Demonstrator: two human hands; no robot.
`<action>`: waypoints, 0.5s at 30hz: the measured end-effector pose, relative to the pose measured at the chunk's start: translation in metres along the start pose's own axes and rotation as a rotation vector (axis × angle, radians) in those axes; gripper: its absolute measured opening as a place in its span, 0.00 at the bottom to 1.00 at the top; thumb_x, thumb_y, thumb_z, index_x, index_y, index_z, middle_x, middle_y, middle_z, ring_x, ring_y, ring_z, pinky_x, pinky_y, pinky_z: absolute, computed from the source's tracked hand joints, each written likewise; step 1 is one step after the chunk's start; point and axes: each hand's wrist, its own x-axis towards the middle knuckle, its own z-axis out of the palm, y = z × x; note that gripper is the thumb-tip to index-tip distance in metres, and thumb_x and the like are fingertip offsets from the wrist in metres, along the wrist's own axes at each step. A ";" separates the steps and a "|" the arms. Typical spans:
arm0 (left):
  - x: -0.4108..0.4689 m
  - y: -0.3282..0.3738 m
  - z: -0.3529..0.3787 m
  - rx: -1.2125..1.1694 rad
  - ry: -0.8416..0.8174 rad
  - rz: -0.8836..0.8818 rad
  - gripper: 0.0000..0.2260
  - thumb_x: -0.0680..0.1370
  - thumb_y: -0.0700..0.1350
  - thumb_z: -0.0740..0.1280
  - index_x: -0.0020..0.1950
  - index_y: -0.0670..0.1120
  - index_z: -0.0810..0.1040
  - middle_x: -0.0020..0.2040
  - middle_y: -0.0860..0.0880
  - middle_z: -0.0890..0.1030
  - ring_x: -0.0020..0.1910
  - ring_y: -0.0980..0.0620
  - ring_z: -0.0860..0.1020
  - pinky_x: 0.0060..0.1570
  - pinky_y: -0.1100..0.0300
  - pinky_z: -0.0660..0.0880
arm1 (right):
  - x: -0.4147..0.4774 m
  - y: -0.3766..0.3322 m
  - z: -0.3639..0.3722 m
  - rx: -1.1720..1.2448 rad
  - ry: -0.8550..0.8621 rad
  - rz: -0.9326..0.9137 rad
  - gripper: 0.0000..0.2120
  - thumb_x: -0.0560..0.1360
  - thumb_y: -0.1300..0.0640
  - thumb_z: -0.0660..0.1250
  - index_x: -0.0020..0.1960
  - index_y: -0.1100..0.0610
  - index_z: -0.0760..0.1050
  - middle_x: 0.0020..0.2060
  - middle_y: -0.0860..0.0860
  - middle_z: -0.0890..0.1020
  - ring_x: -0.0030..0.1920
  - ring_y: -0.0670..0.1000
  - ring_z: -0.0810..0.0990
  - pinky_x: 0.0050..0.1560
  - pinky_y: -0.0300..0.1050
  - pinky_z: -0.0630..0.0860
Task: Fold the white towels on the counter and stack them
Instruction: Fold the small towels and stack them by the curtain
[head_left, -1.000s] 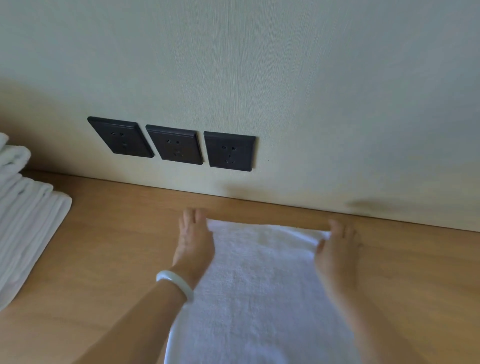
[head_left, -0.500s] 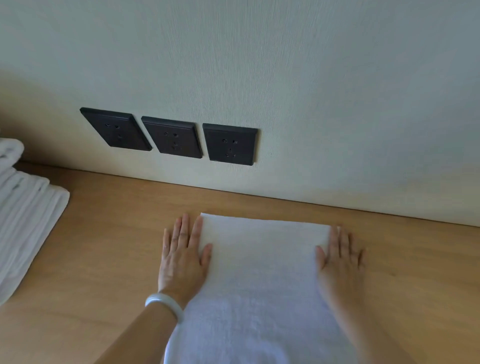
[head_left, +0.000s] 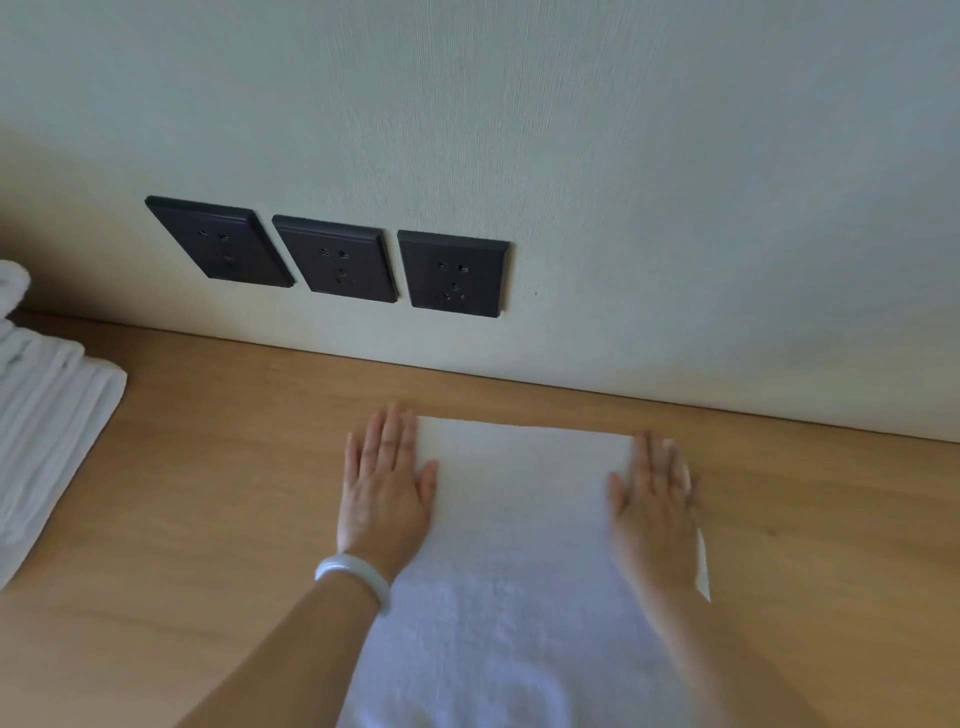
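Towel (head_left: 519, 519): white, spread flat on the tabletop (head_left: 234, 493), centre of view. Its far edge is straight, parallel to the wall (head_left: 623, 156), near it but not touching. Its near end runs out of view at the bottom. The far end is smooth; terry texture shows nearer the camera.
Left hand (head_left: 384, 493): palm down across the towel's left edge, partly on cloth, partly on wood, pointing toward the wall.
Left fingers (head_left: 387, 436): straight and close together, thumb spread onto the cloth; pressing flat, grasping nothing.
Right hand (head_left: 654, 509): palm down at the towel's right edge, with a thin strip of cloth showing beyond its outer side.
Right fingers (head_left: 657, 457): straight, side by side, thumb angled inward; pressing flat, no grasp. Slightly blurred.
Hand spacing: well apart, one at each long edge, fingertips near the far corners.
Bracelet (head_left: 358, 577): pale ring on the left wrist.
Stack (head_left: 47, 431): folded white towels on the tabletop at the left edge of view, well apart from the spread towel. Several folded layers are visible; partly cut off by the frame.
Sockets (head_left: 337, 260): three dark plates in a row on the wall, above the tabletop.
Tabletop: light wood, meeting the wall along a straight line.
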 end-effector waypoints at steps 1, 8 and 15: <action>0.001 -0.009 -0.002 -0.029 0.002 -0.036 0.30 0.82 0.57 0.44 0.80 0.43 0.56 0.79 0.44 0.57 0.79 0.45 0.55 0.76 0.45 0.51 | 0.004 0.017 -0.002 0.004 0.002 0.057 0.33 0.80 0.43 0.44 0.78 0.61 0.58 0.76 0.59 0.65 0.76 0.60 0.63 0.74 0.64 0.56; -0.059 0.051 -0.002 -0.128 0.105 0.082 0.27 0.81 0.50 0.52 0.77 0.36 0.61 0.78 0.38 0.59 0.78 0.41 0.57 0.75 0.43 0.54 | -0.053 -0.027 -0.012 0.050 0.093 -0.071 0.31 0.81 0.46 0.47 0.76 0.66 0.62 0.75 0.63 0.63 0.76 0.61 0.61 0.77 0.61 0.48; -0.142 0.021 0.000 -0.077 -0.001 0.199 0.27 0.80 0.51 0.53 0.79 0.48 0.60 0.80 0.48 0.58 0.79 0.48 0.56 0.74 0.43 0.54 | -0.141 -0.004 -0.005 0.038 -0.005 -0.204 0.29 0.78 0.51 0.51 0.77 0.62 0.60 0.77 0.55 0.61 0.78 0.54 0.58 0.76 0.57 0.53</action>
